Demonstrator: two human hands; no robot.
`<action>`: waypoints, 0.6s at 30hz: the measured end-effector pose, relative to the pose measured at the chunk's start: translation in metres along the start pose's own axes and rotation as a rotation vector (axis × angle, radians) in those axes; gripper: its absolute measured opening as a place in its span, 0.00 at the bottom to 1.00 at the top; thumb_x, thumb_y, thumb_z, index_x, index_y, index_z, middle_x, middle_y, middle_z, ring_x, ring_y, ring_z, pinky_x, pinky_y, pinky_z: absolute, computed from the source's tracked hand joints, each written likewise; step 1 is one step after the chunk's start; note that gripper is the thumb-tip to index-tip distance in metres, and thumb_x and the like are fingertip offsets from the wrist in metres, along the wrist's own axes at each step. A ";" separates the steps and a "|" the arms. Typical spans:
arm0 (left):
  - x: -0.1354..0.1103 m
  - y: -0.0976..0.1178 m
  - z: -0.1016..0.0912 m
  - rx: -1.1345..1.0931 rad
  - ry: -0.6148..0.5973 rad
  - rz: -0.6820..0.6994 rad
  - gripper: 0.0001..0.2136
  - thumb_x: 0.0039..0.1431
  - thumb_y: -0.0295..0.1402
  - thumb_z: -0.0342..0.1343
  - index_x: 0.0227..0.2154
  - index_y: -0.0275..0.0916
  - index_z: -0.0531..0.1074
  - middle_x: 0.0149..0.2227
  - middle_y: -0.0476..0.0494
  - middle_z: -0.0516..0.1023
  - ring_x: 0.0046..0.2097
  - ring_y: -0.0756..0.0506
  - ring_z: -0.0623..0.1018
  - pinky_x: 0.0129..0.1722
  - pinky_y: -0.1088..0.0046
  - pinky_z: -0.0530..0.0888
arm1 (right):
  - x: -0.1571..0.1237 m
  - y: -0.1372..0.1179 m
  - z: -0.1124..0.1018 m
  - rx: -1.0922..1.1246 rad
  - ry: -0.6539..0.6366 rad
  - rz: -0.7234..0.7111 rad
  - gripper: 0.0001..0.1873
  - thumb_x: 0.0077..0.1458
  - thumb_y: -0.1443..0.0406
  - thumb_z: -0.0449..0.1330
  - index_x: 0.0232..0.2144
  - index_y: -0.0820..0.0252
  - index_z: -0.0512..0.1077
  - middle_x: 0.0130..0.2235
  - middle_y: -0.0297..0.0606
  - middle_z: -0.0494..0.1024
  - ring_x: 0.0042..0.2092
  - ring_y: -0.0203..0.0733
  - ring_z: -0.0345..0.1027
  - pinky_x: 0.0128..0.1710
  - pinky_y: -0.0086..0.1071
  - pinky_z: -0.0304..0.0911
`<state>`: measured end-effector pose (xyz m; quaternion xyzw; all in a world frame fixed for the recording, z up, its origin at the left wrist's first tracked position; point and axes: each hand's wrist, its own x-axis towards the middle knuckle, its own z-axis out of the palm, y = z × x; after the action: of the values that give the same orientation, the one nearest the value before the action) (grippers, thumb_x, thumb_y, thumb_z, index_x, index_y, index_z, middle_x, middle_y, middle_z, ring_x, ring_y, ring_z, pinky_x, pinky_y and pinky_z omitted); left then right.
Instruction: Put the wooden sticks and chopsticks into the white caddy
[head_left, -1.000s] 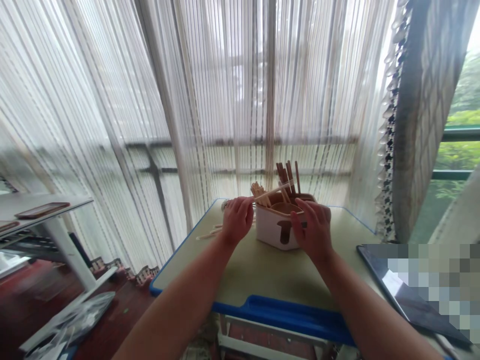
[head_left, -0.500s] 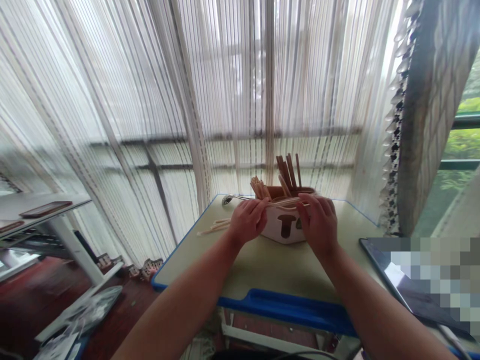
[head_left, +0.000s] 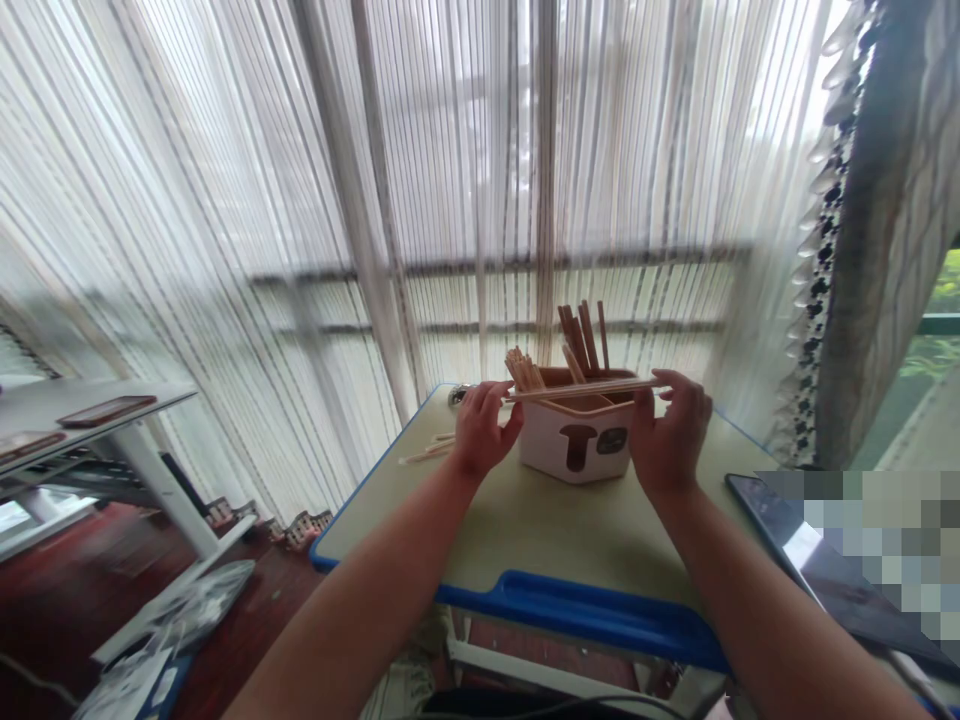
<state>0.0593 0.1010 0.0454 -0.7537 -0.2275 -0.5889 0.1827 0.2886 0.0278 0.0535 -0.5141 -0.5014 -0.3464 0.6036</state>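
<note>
My left hand [head_left: 484, 428] and my right hand [head_left: 671, 435] each pinch one end of a pale pair of chopsticks [head_left: 581, 390], held level across the top of a white holder [head_left: 574, 445]. The holder stands on a small beige table with a blue rim [head_left: 570, 610]. Dark brown chopsticks [head_left: 585, 340] and a bundle of light ones [head_left: 523, 370] stand upright in it. More pale chopsticks [head_left: 427, 452] lie on the table left of my left hand.
A metal spoon [head_left: 457, 395] lies behind the holder at the table's back left. A dark tablet [head_left: 795, 540] rests at the right. Sheer curtains hang behind. A white shelf [head_left: 97, 410] with a phone stands at the left.
The pair of chopsticks has gone from tilted in my left hand to level between both hands. My right hand has left the holder's front and moved right to the chopsticks' end.
</note>
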 end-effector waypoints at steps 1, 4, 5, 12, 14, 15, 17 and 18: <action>0.000 -0.001 0.001 -0.004 0.006 0.000 0.12 0.58 0.32 0.51 0.45 0.37 0.66 0.36 0.42 0.73 0.39 0.46 0.73 0.42 0.67 0.70 | 0.000 0.000 0.001 0.001 0.002 0.000 0.12 0.57 0.65 0.53 0.44 0.60 0.65 0.41 0.42 0.71 0.37 0.41 0.61 0.44 0.39 0.57; 0.000 -0.005 0.005 -0.011 0.023 -0.001 0.12 0.58 0.32 0.52 0.45 0.37 0.65 0.36 0.43 0.73 0.38 0.47 0.73 0.41 0.68 0.70 | 0.001 0.002 0.007 0.004 0.007 0.007 0.12 0.57 0.64 0.53 0.44 0.60 0.64 0.40 0.41 0.71 0.37 0.41 0.60 0.44 0.39 0.56; 0.001 -0.007 0.007 -0.012 0.026 -0.004 0.12 0.58 0.32 0.52 0.45 0.37 0.65 0.35 0.43 0.73 0.38 0.47 0.73 0.41 0.68 0.70 | 0.001 0.003 0.009 0.007 0.009 0.010 0.12 0.57 0.64 0.53 0.44 0.60 0.64 0.40 0.41 0.71 0.37 0.41 0.60 0.44 0.40 0.56; 0.001 -0.020 0.018 0.031 0.022 0.024 0.08 0.57 0.33 0.54 0.39 0.38 0.68 0.35 0.44 0.74 0.36 0.48 0.73 0.39 0.69 0.70 | 0.002 0.007 0.025 0.055 0.038 0.057 0.15 0.53 0.66 0.55 0.45 0.60 0.65 0.42 0.43 0.72 0.36 0.41 0.61 0.43 0.41 0.58; 0.001 -0.020 0.019 0.048 -0.006 0.062 0.05 0.58 0.32 0.54 0.37 0.39 0.69 0.35 0.44 0.74 0.36 0.48 0.74 0.39 0.69 0.70 | 0.002 0.002 0.026 0.127 0.031 0.108 0.19 0.53 0.67 0.54 0.48 0.60 0.64 0.45 0.43 0.72 0.38 0.41 0.62 0.42 0.40 0.60; 0.001 -0.019 0.019 0.049 -0.022 0.077 0.04 0.59 0.32 0.54 0.36 0.39 0.70 0.35 0.44 0.75 0.35 0.48 0.74 0.39 0.69 0.70 | 0.002 -0.002 0.025 0.180 0.030 0.139 0.21 0.53 0.67 0.54 0.51 0.59 0.63 0.46 0.44 0.71 0.40 0.42 0.63 0.41 0.40 0.61; 0.001 -0.016 0.019 0.036 -0.047 0.096 0.04 0.59 0.32 0.54 0.35 0.39 0.70 0.35 0.45 0.75 0.36 0.48 0.74 0.39 0.70 0.70 | 0.002 -0.010 0.024 0.310 0.034 0.189 0.27 0.54 0.65 0.53 0.57 0.58 0.56 0.49 0.45 0.71 0.41 0.42 0.65 0.40 0.39 0.62; 0.002 -0.014 0.018 0.025 -0.054 0.103 0.04 0.59 0.33 0.54 0.35 0.39 0.71 0.35 0.45 0.75 0.36 0.48 0.74 0.39 0.70 0.70 | 0.003 -0.014 0.023 0.375 0.038 0.206 0.30 0.55 0.65 0.52 0.60 0.57 0.51 0.50 0.46 0.71 0.40 0.41 0.66 0.39 0.39 0.63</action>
<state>0.0664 0.1228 0.0426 -0.7778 -0.2005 -0.5552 0.2158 0.2706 0.0467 0.0594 -0.4345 -0.4905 -0.1934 0.7302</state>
